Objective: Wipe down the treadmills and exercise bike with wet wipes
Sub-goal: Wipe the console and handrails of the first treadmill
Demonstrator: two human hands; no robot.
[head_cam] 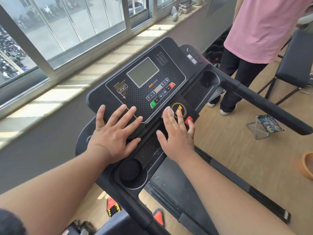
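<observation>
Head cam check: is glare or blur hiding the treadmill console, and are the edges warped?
Head view: console sharp, its screen dull, no glare; both the left hand and the right hand crisp. Sun stripes fall on the windowsill. Window frames and forearms smear and bend toward the edges, wide-angle.

bright window (50, 28) daylight — soft, edge-warped

Treadmill console (149, 85) sits mid-frame; left hand (115, 133) lies flat on its lower left, right hand (177, 134) lower right, over a wet wipe (166, 110).
</observation>
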